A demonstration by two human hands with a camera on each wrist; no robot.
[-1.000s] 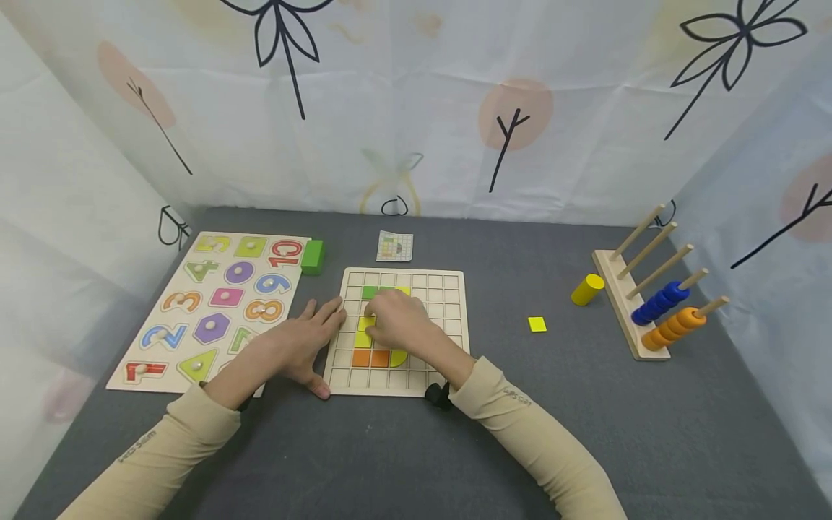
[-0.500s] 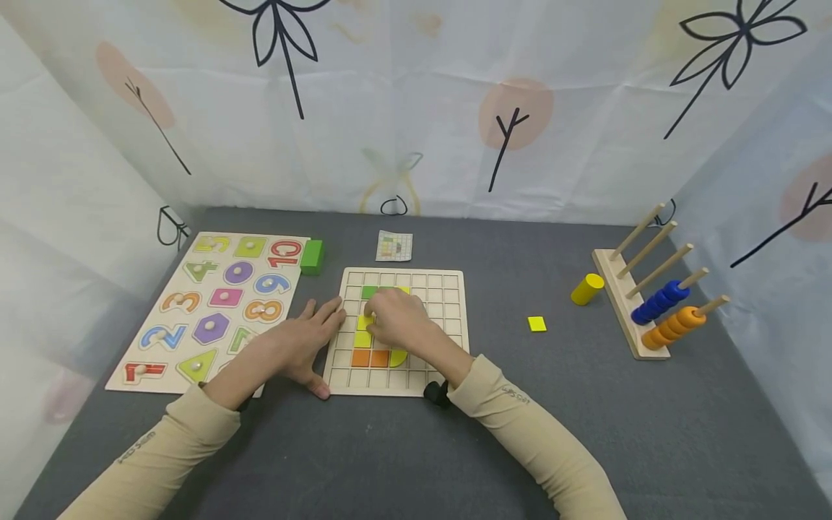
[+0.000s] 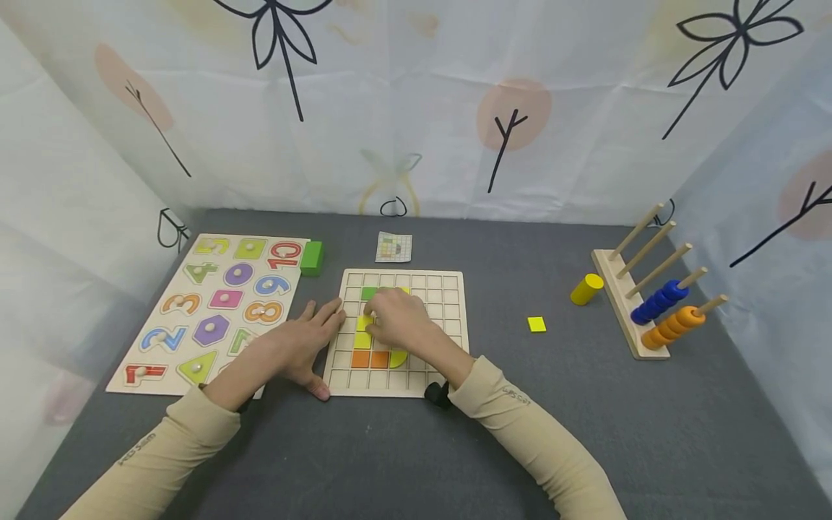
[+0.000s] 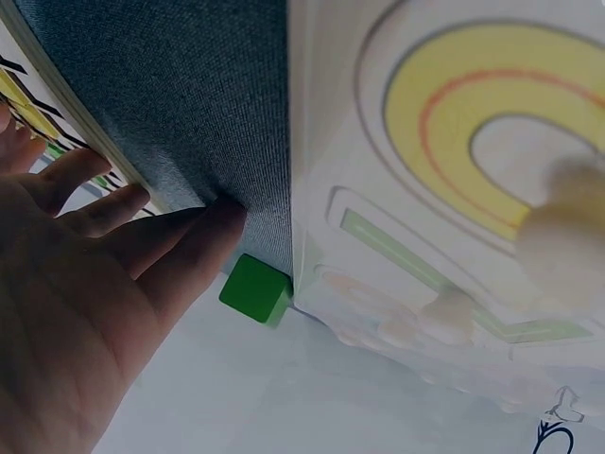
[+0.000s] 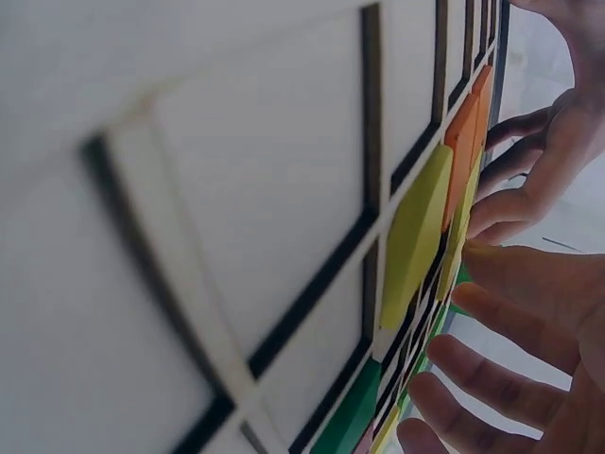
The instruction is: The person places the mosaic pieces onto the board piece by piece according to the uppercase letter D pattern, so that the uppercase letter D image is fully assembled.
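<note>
In the head view, a wooden grid board (image 3: 448, 310) bears small coloured tiles. My left hand (image 3: 299, 348) rests its straight fingertips on the board's left edge, thumb near the lower left corner. Over the middle of the board, my right hand (image 3: 401, 319) has its thumb and index finger at either side of a yellow square tile (image 3: 365, 323), seemingly pinching it. Another yellow tile (image 3: 362, 340) lies below it, then orange tiles (image 3: 370, 359) and a rounded yellow-green tile (image 3: 398, 358). A green tile (image 3: 369, 293) shows higher up; my right hand hides the tiles beneath it.
Left of the grid is a number-and-shape peg puzzle (image 3: 227, 297), with a green block (image 3: 312, 258) at its corner. A small pattern card (image 3: 393, 247) lies behind. Rightward are a loose yellow tile (image 3: 536, 324), a yellow cylinder (image 3: 587, 289) and a peg stacker (image 3: 624, 303).
Both hands keep almost the same place on the board. The head view shifts only very slightly; no tile visibly moves.
</note>
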